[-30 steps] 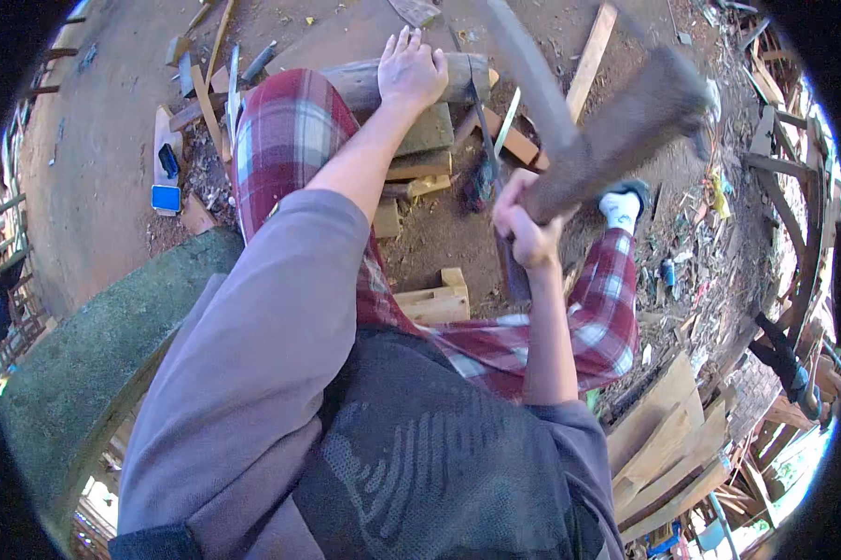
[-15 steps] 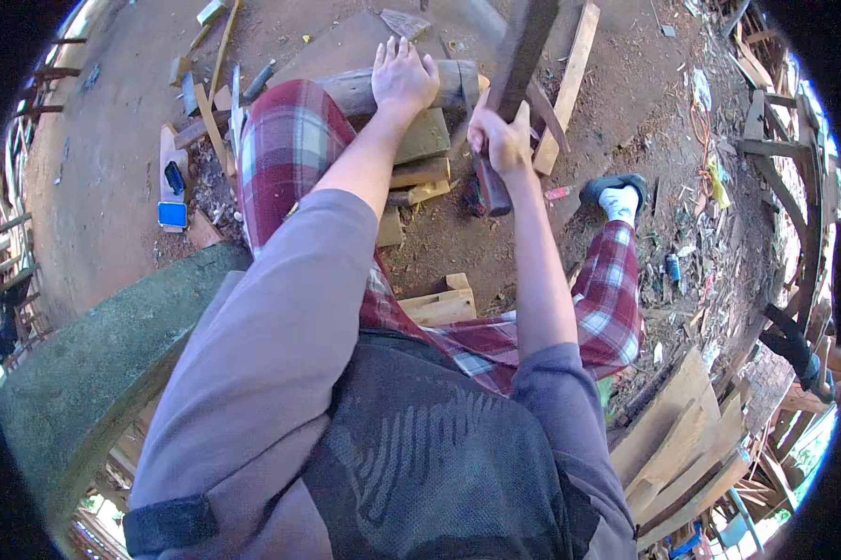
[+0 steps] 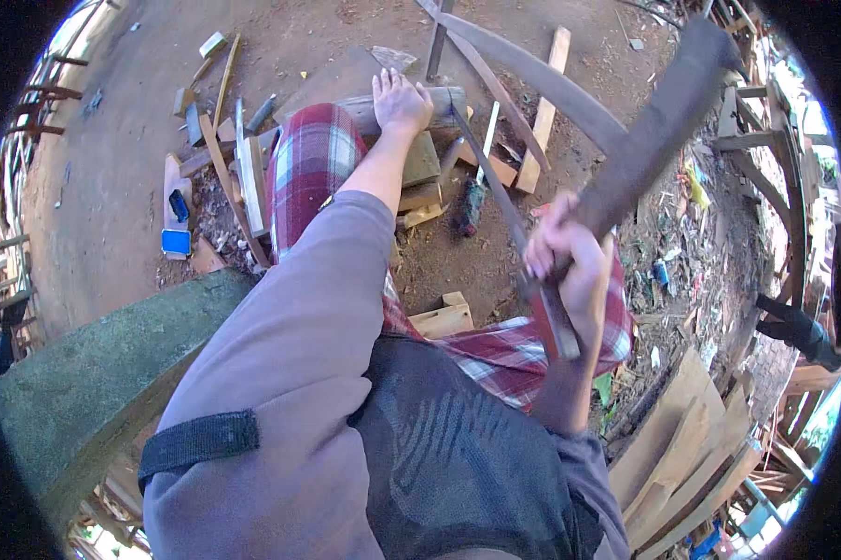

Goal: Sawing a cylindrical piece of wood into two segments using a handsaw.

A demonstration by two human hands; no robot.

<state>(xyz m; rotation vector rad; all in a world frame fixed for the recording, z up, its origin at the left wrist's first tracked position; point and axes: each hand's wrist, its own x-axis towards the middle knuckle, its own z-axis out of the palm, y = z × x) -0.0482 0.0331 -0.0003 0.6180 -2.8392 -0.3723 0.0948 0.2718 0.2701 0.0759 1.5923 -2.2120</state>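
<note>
My left hand [image 3: 403, 105] lies flat with fingers spread on top of a weathered wooden log [image 3: 362, 114], beside my plaid-covered left knee. Below the log are stacked wood blocks [image 3: 422, 159]. In my right hand [image 3: 574, 257], fingers wrapped round the near end piece, is a wooden frame saw [image 3: 658, 126]. Its thin dark blade [image 3: 500, 191] runs from the log's right end back toward my right hand. The curved wooden bar of the frame arches beyond it. The right hand and near end piece are slightly blurred.
A tool with a dark handle [image 3: 472, 207] and long pale blade lies right of the blocks. A long plank [image 3: 543, 112] lies beyond. Left are wood strips [image 3: 220, 154] and a device with a blue screen [image 3: 176, 243]. A greenish beam [image 3: 112, 345] and boards [image 3: 672, 439] flank me.
My right hand has drawn the frame saw back toward my body and to the right. My left hand stays flat on the log. The view has shifted slightly.
</note>
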